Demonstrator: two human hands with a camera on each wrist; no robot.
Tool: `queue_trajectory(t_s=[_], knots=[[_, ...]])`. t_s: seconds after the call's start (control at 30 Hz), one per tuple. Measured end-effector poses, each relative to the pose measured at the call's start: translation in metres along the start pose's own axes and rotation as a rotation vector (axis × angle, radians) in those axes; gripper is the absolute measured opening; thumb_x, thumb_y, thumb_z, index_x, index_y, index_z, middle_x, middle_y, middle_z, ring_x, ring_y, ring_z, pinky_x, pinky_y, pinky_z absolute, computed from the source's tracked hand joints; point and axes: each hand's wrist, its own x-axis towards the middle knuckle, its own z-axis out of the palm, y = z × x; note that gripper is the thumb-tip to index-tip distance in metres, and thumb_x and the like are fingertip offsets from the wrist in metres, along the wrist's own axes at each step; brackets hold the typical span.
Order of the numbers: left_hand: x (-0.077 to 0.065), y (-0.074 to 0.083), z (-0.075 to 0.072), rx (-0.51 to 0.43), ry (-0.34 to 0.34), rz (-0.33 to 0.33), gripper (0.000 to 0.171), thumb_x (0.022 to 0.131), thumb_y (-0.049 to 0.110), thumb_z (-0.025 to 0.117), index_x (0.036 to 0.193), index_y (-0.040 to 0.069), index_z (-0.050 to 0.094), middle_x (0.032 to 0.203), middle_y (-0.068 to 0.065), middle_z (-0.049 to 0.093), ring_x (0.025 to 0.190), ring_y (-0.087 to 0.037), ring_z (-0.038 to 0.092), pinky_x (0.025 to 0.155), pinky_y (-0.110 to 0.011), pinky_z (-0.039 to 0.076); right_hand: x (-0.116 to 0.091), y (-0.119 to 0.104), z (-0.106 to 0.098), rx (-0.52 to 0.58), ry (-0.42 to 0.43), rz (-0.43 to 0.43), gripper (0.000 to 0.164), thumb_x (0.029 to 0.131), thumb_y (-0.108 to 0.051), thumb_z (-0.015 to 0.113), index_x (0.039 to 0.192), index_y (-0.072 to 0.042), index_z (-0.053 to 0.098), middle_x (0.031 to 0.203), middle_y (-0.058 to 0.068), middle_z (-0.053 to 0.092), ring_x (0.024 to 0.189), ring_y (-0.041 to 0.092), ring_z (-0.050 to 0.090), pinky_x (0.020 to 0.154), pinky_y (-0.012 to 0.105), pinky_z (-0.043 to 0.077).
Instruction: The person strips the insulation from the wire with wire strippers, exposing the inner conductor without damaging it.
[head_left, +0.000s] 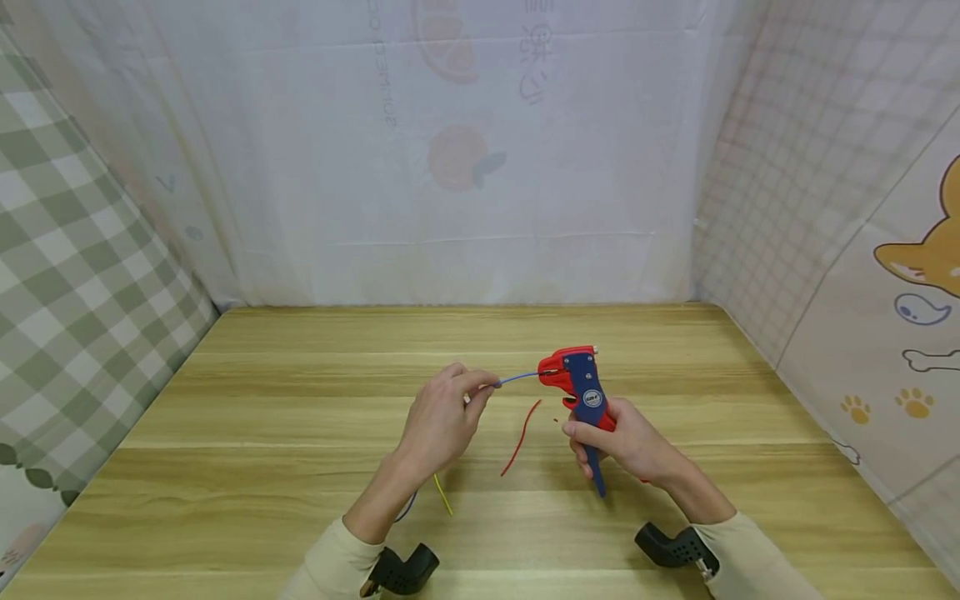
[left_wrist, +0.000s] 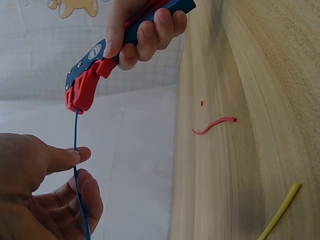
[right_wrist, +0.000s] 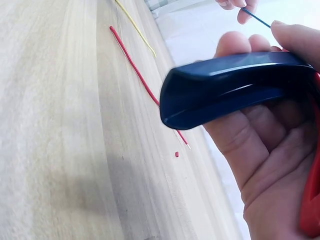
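My right hand (head_left: 630, 442) grips the handles of a red and blue wire stripper (head_left: 590, 387), held up over the table with its red nose towards the left. Between thumb and fingertips, my left hand (head_left: 442, 417) pinches a thin blue wire (head_left: 517, 378). The wire's far end sits in the stripper's nose, as the left wrist view also shows; its tip is hidden there. Below the pinch the blue wire trails down past the left palm. In the right wrist view the stripper's dark blue handle (right_wrist: 225, 90) crosses the curled fingers.
On the wooden table (head_left: 300, 400) lie a red wire (head_left: 522, 437), one end bare in the right wrist view, and a small red piece of insulation (right_wrist: 176, 154). A yellow wire (left_wrist: 280, 212) lies nearer the left forearm. Cloth-covered walls (head_left: 465, 250) enclose the back and sides.
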Motion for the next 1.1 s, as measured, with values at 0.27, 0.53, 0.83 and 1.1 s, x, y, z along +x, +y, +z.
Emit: queue_trajectory(t_s=[0.27,0.53,0.83,1.1], knots=[[-0.0002,0.0004,-0.002,-0.02,-0.03,-0.01,0.014,0.099,0.011,0.072,0.108,0.012,0.082,0.085,-0.001,0.066,0.062,-0.01,0.061,0.058,-0.022,0.044,0.0003,0.0007,0.0018,-0.004,0.022,-0.001,0.023,0.109,-0.015,0.057,0.108,0.009,0.054,0.072,-0.002,0.065,0.059,0.017,0.069,0.062,0.038,0.061],[-0.0002,0.0013,-0.0027,-0.023,-0.042,-0.018,0.014,0.099,0.011,0.072,0.107,0.015,0.082,0.083,0.001,0.066,0.064,-0.008,0.059,0.058,-0.022,0.044,0.0005,0.0035,0.0031,-0.01,0.049,-0.02,0.025,0.11,-0.013,0.055,0.108,0.011,0.052,0.069,-0.003,0.063,0.055,0.014,0.066,0.058,0.038,0.06],[0.0005,0.0013,-0.0029,0.016,-0.057,-0.036,0.014,0.099,0.013,0.073,0.106,0.017,0.083,0.085,0.002,0.072,0.069,-0.01,0.056,0.057,-0.023,0.042,0.0021,0.0042,0.0017,-0.091,0.175,0.061,0.036,0.109,-0.022,0.058,0.102,0.012,0.052,0.062,-0.002,0.06,0.048,0.013,0.06,0.051,0.034,0.055],[0.0023,0.0005,-0.0064,-0.047,-0.06,-0.096,0.014,0.099,0.014,0.072,0.107,0.015,0.083,0.081,0.001,0.075,0.061,-0.006,0.051,0.055,-0.023,0.041,0.0005,0.004,-0.0053,0.068,0.025,-0.033,0.012,0.111,-0.012,0.053,0.113,-0.002,0.059,0.089,0.003,0.073,0.077,0.02,0.077,0.077,0.045,0.066]])
